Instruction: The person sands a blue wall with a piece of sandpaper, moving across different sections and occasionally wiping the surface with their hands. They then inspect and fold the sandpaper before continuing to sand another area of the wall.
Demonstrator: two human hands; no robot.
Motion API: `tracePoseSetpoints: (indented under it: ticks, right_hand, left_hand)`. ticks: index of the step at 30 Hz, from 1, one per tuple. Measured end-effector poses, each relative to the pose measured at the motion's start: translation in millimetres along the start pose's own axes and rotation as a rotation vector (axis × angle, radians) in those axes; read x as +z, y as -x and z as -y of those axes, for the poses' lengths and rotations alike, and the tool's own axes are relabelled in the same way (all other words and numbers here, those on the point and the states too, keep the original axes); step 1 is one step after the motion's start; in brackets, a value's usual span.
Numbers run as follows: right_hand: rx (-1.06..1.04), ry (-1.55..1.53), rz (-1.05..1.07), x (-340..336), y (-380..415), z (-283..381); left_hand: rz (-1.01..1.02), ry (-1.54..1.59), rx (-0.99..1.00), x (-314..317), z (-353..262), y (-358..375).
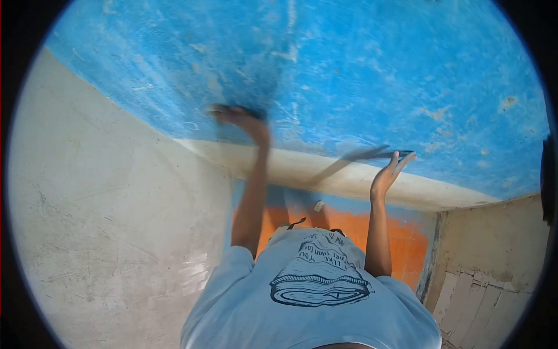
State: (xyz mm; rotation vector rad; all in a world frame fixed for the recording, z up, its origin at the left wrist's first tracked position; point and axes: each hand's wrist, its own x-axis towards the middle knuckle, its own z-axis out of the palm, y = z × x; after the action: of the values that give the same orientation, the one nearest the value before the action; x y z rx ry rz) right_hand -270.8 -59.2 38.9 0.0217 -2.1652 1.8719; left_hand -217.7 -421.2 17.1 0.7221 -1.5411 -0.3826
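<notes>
Pressed to or just off the blue wall (360, 64), my left hand (243, 121) is smeared by motion. A dark shape shows along its fingers, too blurred to tell whether it is a held thing or a shadow. Lower down and to the right, my right hand (388, 174) is raised with its fingers stretched out and apart, the fingertips at the blue surface. A thin dark strip by those fingertips may be shadow. The shadow of an arm falls to its left.
A cream band (349, 178) runs along the blue wall's lower edge. Beyond it lies an orange surface (407, 232). A plain grey wall (110, 192) stands at the left, and a beige wall (494, 244) with bare patches at the right. A dark object (548, 180) is at the right edge.
</notes>
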Motion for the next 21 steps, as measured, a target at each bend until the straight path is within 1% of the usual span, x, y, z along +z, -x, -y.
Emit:
tracePoseSetpoints:
  ticks: [1,2,3,6,8,9,11,13,14,15,17,18,19,21]
  right_hand:
    - [-0.026,0.035,-0.002,-6,-6,-4]
    - [-0.015,0.045,-0.008,-10,-11,-5]
    - [-0.005,0.057,-0.01,-15,-15,-2]
    - [-0.054,0.017,0.014,-40,-39,-8]
    - [-0.079,-0.021,0.042,-64,-51,-6]
    - [-0.092,0.003,0.062,-72,-53,-7]
    - [-0.113,0.047,0.109,-75,-54,-9]
    - [-0.151,0.055,0.144,-78,-54,-17]
    - [-0.177,0.056,0.159,-79,-56,-19]
    - [-0.162,0.039,0.215,-84,-57,-15]
    - [-0.193,0.058,0.25,-91,-60,-23]
    - [-0.209,0.075,0.268,-96,-61,-25]
    - [-0.206,-0.006,0.276,-100,-59,-24]
    - [-0.211,-0.006,0.325,-120,-64,-17]
  left_hand:
    - [0.056,0.554,-0.469,19,-28,73]
    - [0.244,0.497,-0.387,16,-87,131]
    - [0.427,0.435,-0.306,5,-130,168]
    - [0.57,0.333,-0.311,-6,-150,178]
    - [0.408,0.102,-0.106,21,-62,141]
    - [0.267,-0.199,0.13,24,-25,104]
    - [0.126,-0.136,0.066,27,-1,59]
    - [-0.051,0.316,-0.065,38,-11,45]
    - [0.003,0.273,-0.164,31,-65,63]
    - [0.056,0.236,-0.26,27,-141,96]
    - [0.842,-0.401,-0.425,35,-260,160]
    - [0.963,-0.415,-0.427,31,-275,184]
    - [1.085,-0.425,-0.425,27,-289,208]
    - [0.739,0.145,-0.29,23,-263,271]
